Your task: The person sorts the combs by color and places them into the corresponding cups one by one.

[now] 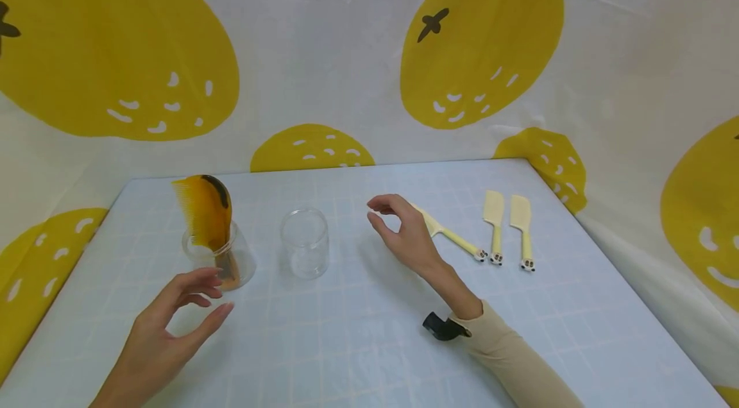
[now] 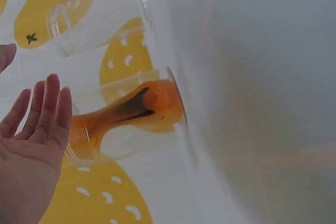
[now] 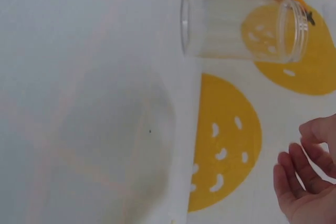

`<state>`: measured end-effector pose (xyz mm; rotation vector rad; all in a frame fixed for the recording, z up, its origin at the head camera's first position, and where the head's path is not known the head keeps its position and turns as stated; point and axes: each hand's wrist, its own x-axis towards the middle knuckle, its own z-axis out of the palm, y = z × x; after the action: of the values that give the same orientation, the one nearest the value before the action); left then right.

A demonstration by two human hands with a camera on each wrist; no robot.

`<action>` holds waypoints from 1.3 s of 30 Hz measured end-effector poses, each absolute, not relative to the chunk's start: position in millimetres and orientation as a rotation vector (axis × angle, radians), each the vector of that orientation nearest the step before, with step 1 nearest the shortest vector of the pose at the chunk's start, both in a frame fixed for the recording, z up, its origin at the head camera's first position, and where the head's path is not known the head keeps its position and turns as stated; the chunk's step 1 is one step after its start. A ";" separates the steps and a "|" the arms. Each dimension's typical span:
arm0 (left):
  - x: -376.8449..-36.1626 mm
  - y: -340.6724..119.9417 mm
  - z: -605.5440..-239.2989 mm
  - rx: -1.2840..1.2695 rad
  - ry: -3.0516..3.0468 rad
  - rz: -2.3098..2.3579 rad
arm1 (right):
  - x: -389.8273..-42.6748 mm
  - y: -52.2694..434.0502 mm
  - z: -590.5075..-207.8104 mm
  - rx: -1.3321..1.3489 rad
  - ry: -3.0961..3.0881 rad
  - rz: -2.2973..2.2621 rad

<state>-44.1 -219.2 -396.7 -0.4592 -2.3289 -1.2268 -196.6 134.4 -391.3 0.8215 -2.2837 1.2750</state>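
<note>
An amber comb (image 1: 206, 214) stands upright in a clear glass (image 1: 219, 259) at the table's left; the left wrist view shows the comb (image 2: 131, 114) inside that glass (image 2: 126, 116). My left hand (image 1: 173, 312) hovers just in front of it with relaxed fingers (image 2: 44, 111), holding nothing. A second, empty clear glass (image 1: 305, 242) stands in the middle, also seen in the right wrist view (image 3: 244, 23). My right hand (image 1: 398, 225) floats to the right of this glass, fingers loosely curled (image 3: 307, 179), empty.
Three pale yellow utensils lie at the right rear of the light blue table (image 1: 358, 344): one (image 1: 453, 238) partly behind my right hand, and two spatulas (image 1: 494, 222) (image 1: 522, 228). A white cloth with yellow fruit prints (image 1: 479, 42) hangs around the table.
</note>
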 end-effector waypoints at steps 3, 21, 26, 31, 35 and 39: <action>-48.7 -213.5 -397.3 -0.531 -2.324 -1.228 | -199.5 142.0 -394.3 0.780 -2.312 1.278; -81.6 -171.6 -403.5 -0.544 -2.440 -1.315 | -216.5 189.5 -407.1 0.613 -2.412 1.213; -92.1 -159.4 -405.1 -0.492 -2.448 -1.238 | -221.3 201.1 -409.1 0.571 -2.476 1.179; -98.4 -150.4 -405.9 -0.414 -2.459 -1.207 | -230.6 212.1 -412.8 0.554 -2.527 1.124; -101.7 -144.4 -406.8 -0.335 -2.497 -1.204 | -237.2 219.1 -412.1 0.541 -2.555 1.134; -106.3 -137.8 -408.1 -0.294 -2.505 -1.249 | -242.9 227.2 -410.6 0.507 -2.624 1.136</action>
<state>-106.3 -137.8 -408.1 -0.2941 -2.5052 -1.2486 -242.9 227.2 -410.6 0.5073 -2.6244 1.1364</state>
